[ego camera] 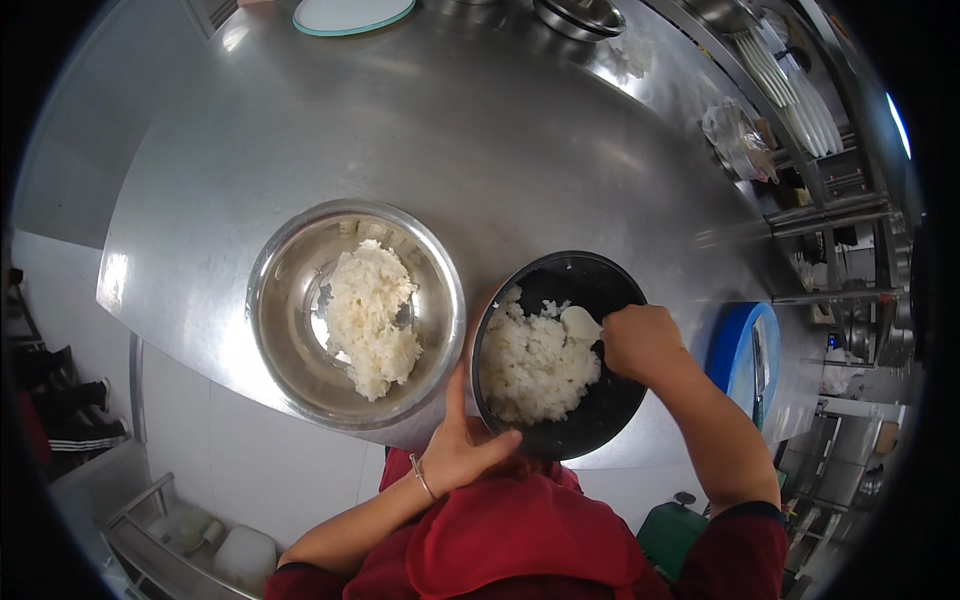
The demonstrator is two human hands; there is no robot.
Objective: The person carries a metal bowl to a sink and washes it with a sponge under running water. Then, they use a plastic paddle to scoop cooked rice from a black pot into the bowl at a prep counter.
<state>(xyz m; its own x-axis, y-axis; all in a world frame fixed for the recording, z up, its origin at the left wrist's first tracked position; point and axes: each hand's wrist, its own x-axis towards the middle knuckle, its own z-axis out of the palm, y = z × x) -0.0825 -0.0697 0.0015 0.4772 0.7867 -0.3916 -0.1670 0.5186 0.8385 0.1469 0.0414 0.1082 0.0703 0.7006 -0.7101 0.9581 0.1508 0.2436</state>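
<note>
At the front edge of the steel table stands a black pot (616, 409) partly filled with cooked white rice (536, 367). My left hand (463, 452) grips the pot's near-left side, thumb over the rim and index finger along the outer wall. In my right hand (641, 341) is a pale rice paddle (580, 324), its blade against the rice and its handle mostly hidden by my fist. Just left of the pot is a wide stainless-steel bowl (289, 360). A clump of cooked rice (371, 319) lies in the middle of it.
A round blue-rimmed cutting board (724, 345) with a knife (760, 364) on it lies to the right. Metal bowls (581, 19) and a white tray (352, 13) sit at the far edge. Steel shelving (832, 214) with stacked white dishes runs along the right.
</note>
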